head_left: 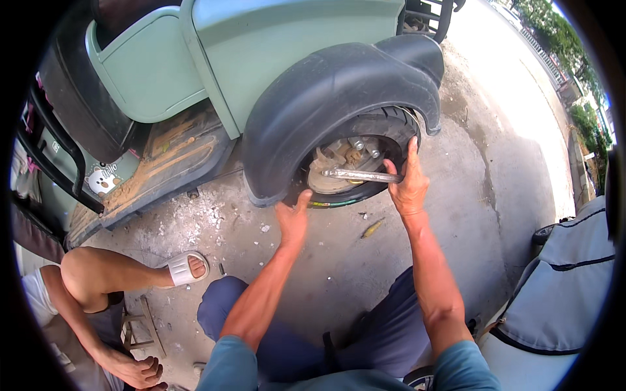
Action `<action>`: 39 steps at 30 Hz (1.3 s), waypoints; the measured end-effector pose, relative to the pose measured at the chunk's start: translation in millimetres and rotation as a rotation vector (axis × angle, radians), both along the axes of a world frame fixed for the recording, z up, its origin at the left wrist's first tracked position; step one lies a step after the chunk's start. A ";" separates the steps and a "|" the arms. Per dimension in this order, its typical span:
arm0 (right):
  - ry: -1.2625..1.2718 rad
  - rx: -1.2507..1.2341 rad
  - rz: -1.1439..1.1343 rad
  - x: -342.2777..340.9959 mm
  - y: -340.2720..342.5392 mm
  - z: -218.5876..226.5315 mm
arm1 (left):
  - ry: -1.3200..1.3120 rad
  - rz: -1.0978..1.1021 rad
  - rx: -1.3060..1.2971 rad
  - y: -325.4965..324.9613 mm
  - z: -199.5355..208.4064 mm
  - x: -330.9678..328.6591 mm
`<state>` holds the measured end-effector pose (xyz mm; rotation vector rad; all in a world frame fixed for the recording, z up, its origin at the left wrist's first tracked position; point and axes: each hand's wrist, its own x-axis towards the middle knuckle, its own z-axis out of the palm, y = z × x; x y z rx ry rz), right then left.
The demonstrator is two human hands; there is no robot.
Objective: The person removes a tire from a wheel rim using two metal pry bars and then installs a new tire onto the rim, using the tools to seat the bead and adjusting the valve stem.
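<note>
Right grip (409, 186) is holding metal bar (362, 175) by its end, long axis pointing to 9 o'clock across lower hub (353, 155); tyre (393, 125) is sitting under fender (339, 85). Left grip (292, 220), farther from bar, is lying by tyre's 8 o'clock edge, cannot tell whether holding

A slim, silvery metal bar (362, 175) extends crosswise over the face of a black, treaded tyre (391, 126).
</note>
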<state>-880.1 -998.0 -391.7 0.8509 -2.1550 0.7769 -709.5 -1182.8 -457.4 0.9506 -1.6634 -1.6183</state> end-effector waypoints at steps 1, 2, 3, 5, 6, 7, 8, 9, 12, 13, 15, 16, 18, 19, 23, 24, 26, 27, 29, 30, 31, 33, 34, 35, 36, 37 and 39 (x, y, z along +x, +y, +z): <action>-0.008 0.002 -0.009 1.1 0.8 -0.7 | 0.069 -0.070 0.070 -3.0 1.9 1.2; -0.008 0.008 -0.019 0.3 3.2 2.6 | 0.147 -0.139 0.144 -6.2 5.7 -1.4; -0.014 0.018 -0.028 3.7 4.0 4.7 | 0.219 -0.207 0.221 -9.9 7.5 0.4; -0.088 0.081 -0.039 8.4 7.6 19.1 | 0.221 -0.267 0.341 -19.8 4.2 -1.9; -0.198 0.130 -0.057 17.4 7.9 28.0 | 0.187 -0.276 0.366 -28.7 -6.3 0.1; -0.305 0.180 -0.080 26.8 9.8 40.0 | 0.154 -0.289 0.392 -33.0 -16.7 -0.2; -0.396 0.294 -0.093 36.6 21.8 59.7 | 0.171 -0.263 0.395 -23.5 -4.6 -4.8; -0.495 0.390 -0.078 50.4 22.6 81.8 | 0.188 -0.239 0.407 -26.5 -3.8 0.0; -0.743 0.600 0.014 67.3 46.7 130.1 | 0.227 -0.199 0.451 -27.0 8.5 0.4; -0.828 0.657 0.043 71.4 53.5 146.4 | 0.204 -0.203 0.471 -24.9 17.7 0.7; -0.858 0.799 0.141 78.0 43.4 180.9 | 0.205 -0.211 0.453 -22.2 25.4 2.3; -0.754 0.888 0.196 77.8 37.7 188.8 | 0.228 -0.214 0.417 -22.1 25.7 2.2; -0.599 1.167 0.130 85.4 3.5 213.0 | 0.273 -0.226 0.386 -23.0 20.1 -0.2; -0.479 1.307 0.077 85.3 -12.5 211.1 | 0.293 -0.242 0.391 -22.1 14.1 -2.9; -0.067 1.770 -0.068 82.7 -79.7 185.2 | 0.437 -0.140 0.375 -19.9 -19.0 -16.9; -0.058 1.857 -0.063 84.3 -97.1 178.4 | 0.435 -0.126 0.375 -20.6 -25.4 -19.7; -0.071 1.991 -0.053 83.8 -115.9 168.7 | 0.439 -0.124 0.389 -15.8 -28.1 -24.7; -0.097 2.040 -0.048 81.7 -117.9 164.8 | 0.446 -0.131 0.406 -11.3 -24.9 -26.8; -0.143 2.027 -0.059 77.8 -114.5 153.4 | 0.447 -0.139 0.417 -12.7 -20.8 -23.6; -0.170 1.969 -0.086 78.4 -102.7 149.7 | 0.439 -0.144 0.413 -11.6 -18.1 -23.6; -0.198 1.912 -0.115 79.9 -89.8 146.3 | 0.417 -0.143 0.394 -8.8 -15.0 -24.8; -0.314 1.834 -0.187 102.4 -86.3 147.2 | 0.383 -0.125 0.356 -16.1 -19.4 -21.0; -0.381 1.675 -0.220 104.3 -67.4 138.5 | 0.385 -0.124 0.350 -16.0 -21.3 -22.2; -0.435 1.508 -0.243 107.4 -54.7 132.2 | 0.377 -0.118 0.337 -20.7 -25.1 -23.5; -0.499 1.385 -0.270 112.1 -45.2 128.9 | 0.371 -0.120 0.332 -20.5 -30.5 -26.7; -0.561 1.259 -0.291 117.3 -37.4 125.0 | 0.352 -0.123 0.326 -19.2 -42.9 -27.9; -0.627 1.063 -0.319 128.4 -11.0 113.4 | 0.355 -0.116 0.308 -12.0 -41.3 -26.3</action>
